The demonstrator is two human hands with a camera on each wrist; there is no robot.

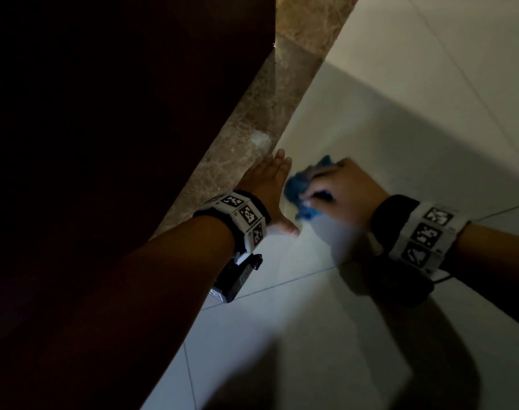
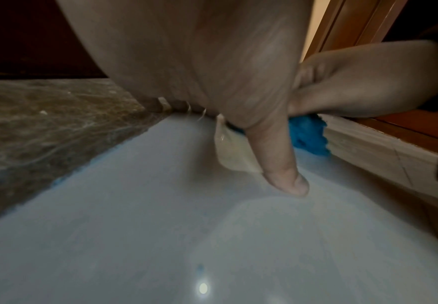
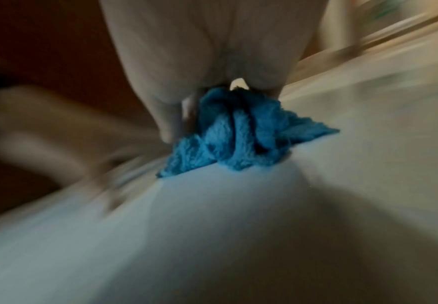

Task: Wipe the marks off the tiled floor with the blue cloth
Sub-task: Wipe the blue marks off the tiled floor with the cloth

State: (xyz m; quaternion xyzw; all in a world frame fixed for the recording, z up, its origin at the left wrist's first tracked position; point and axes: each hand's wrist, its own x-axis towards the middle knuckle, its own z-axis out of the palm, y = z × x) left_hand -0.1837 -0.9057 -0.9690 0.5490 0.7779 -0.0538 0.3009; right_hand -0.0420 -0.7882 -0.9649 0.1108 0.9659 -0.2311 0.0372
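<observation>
Looking down from the head camera, I see pale tiled floor (image 1: 326, 321) nearest me, crossed by thin grout lines and darkened by the shadow of my arms. A small bright glint of light sits on the tile in the left wrist view.

Farther out, my left hand (image 1: 270, 187) lies flat with straight fingers, holding nothing. Its fingertips reach the edge where the tile meets a brown marbled threshold strip (image 1: 252, 119), and the thumb (image 2: 282, 164) splays out to the right, its tip down on the tile.

Just right of it, my right hand (image 1: 347, 190) is curled round the blue cloth (image 1: 299, 190), bunching it in the fist and pressing it onto the floor. The hand is blurred. In the right wrist view, the cloth (image 3: 238, 135) hangs in crumpled folds from the fingers, with its lower edges spread on the tile. The cloth lies between the two hands, close to the left thumb; I cannot tell whether it touches it.

I cannot make out any marks on the tile around the cloth.

Left of the strip everything is dark. On the far right, the left wrist view shows a pale skirting (image 2: 384, 152) with orange-brown wood (image 2: 355, 28) above it.
</observation>
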